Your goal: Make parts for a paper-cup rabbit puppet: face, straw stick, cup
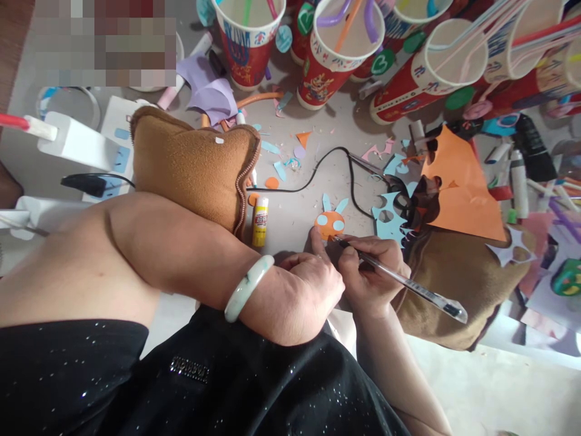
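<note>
Paper rabbit (330,225) on the desk (295,209) before you, head view! Your right grip (377,266) clasps the pen (403,278), its tip at the rabbit's lower edge; your left grip (313,275) has a forefinger against its left side, whether the curled fingers hold anything, I can't tell. Glue stick (260,223) sits off left.

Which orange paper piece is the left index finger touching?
The face with blue ears, at the tip of the pen; the other orange pieces have no ears.

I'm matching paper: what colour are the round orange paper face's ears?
Light blue paper ears, best in head view.
</note>
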Available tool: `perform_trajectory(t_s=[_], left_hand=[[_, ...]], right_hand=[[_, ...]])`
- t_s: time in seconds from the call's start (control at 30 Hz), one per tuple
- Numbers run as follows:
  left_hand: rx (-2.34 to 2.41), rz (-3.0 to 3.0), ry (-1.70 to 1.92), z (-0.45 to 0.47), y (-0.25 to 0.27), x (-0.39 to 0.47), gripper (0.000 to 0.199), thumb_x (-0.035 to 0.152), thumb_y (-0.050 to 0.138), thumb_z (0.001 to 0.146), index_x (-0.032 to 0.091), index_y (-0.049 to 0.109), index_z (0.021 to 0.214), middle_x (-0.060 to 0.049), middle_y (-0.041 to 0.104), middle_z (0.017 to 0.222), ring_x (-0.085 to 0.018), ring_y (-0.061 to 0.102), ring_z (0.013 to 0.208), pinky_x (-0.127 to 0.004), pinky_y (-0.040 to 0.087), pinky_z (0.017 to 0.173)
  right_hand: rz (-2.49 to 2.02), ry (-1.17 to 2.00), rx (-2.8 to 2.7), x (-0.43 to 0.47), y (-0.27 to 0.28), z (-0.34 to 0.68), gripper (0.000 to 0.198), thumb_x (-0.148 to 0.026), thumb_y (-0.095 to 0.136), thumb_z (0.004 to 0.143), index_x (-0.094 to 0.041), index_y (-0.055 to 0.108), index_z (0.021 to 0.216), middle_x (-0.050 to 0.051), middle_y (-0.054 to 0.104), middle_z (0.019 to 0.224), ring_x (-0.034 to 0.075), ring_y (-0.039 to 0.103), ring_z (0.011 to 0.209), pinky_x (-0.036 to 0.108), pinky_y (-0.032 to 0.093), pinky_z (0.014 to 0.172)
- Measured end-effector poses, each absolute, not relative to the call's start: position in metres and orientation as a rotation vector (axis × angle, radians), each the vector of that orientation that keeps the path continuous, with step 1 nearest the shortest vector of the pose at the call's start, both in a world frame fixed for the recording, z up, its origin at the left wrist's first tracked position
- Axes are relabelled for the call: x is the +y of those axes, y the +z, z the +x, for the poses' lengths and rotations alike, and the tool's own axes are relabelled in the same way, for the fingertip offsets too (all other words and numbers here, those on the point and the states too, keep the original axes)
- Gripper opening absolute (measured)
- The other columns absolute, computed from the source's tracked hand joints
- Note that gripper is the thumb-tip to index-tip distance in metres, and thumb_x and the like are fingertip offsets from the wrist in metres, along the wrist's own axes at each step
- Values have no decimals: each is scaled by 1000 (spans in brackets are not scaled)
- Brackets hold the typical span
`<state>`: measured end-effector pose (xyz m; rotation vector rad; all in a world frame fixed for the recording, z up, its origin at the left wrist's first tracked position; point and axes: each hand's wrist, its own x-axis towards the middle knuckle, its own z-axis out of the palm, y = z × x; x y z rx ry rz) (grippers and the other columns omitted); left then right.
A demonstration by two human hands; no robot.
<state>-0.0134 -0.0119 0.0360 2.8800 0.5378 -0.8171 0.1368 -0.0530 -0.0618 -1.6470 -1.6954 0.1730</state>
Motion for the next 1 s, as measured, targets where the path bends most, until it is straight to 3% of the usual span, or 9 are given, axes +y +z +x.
perform_trajectory(t_s=[0.3,0.5,0.7,0.87,1.0], left_hand=[[501,2876,-839,-14,36,-11,55,14,40,97,-3,54,147,-39,65,133,-23,71,56,-29,41,35],[552,2844,-773,-15,37,-10,51,18,50,97,2,60,144,-37,67,131,-23,71,56,-29,43,35],[513,2871,-838,-13,36,-11,55,14,45,95,-1,55,148,-38,63,136,-22,71,57,-29,39,35],[436,2915,-907,-13,33,-12,59,9,29,95,-3,52,149,-38,60,141,-21,70,56,-31,36,34],[432,2920,-913,-13,33,-12,59,9,32,95,-4,53,148,-39,61,139,-22,71,57,-30,37,34]], right_hand=[[-1639,145,-1708,-52,-63,136,6,-21,64,85,-23,61,90,1,80,82,20,80,71,29,59,61],[-1655,150,-1707,-52,-62,136,6,-21,63,84,-23,61,89,0,80,82,20,80,71,31,59,62],[-1636,176,-1699,-52,-63,135,6,-21,63,84,-23,61,89,0,80,81,20,80,69,29,58,60],[-1643,182,-1703,-54,-64,136,5,-22,63,86,-23,60,89,1,80,81,21,80,71,30,59,60],[-1629,195,-1712,-54,-64,137,6,-21,64,86,-23,61,91,1,80,83,22,81,73,30,60,61]])
